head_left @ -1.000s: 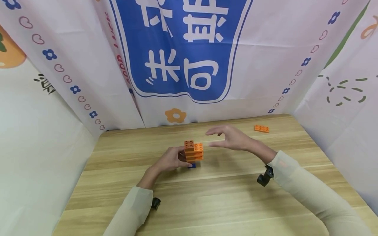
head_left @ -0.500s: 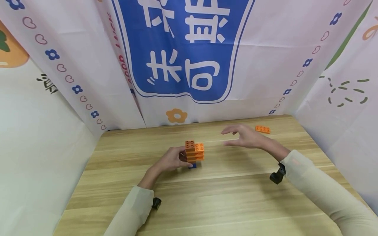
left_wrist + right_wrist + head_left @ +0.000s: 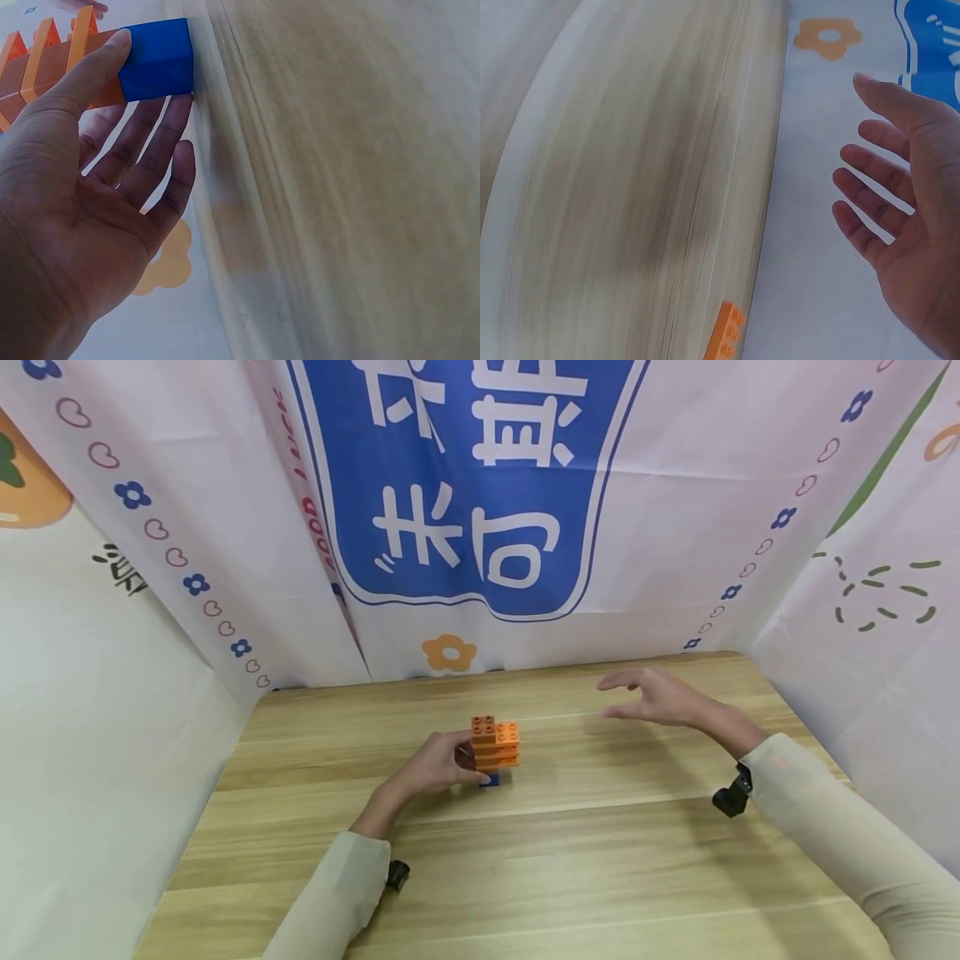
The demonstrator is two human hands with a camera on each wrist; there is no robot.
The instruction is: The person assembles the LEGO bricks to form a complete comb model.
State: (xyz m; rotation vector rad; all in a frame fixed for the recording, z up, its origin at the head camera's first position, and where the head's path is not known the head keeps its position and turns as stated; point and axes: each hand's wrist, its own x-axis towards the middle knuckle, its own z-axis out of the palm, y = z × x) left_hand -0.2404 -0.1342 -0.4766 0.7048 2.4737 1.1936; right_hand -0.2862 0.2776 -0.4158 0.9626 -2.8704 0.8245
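In the head view, a small tower of brown and bright orange toy building bricks (image 3: 495, 745) stands upright on the table. At its bottom is a blue brick (image 3: 159, 61), seen large in the left wrist view. My left hand (image 3: 437, 763) holds the tower low down, thumb on the near side and fingers behind. To the right, my right hand (image 3: 656, 697) hovers above the table with fingers apart and nothing between them. A loose orange brick (image 3: 725, 334) lies near the table's back edge in the right wrist view; in the head view the right hand hides it.
The wooden table (image 3: 570, 877) meets a printed cloth backdrop (image 3: 660, 527) at its back edge. White cloth walls (image 3: 97, 735) stand at both sides. A black wrist camera (image 3: 731, 797) sits under the right sleeve.
My right hand has moved away from the tower to the right, fingers spread, and now covers the loose orange brick in the head view. The left hand and tower stay put.
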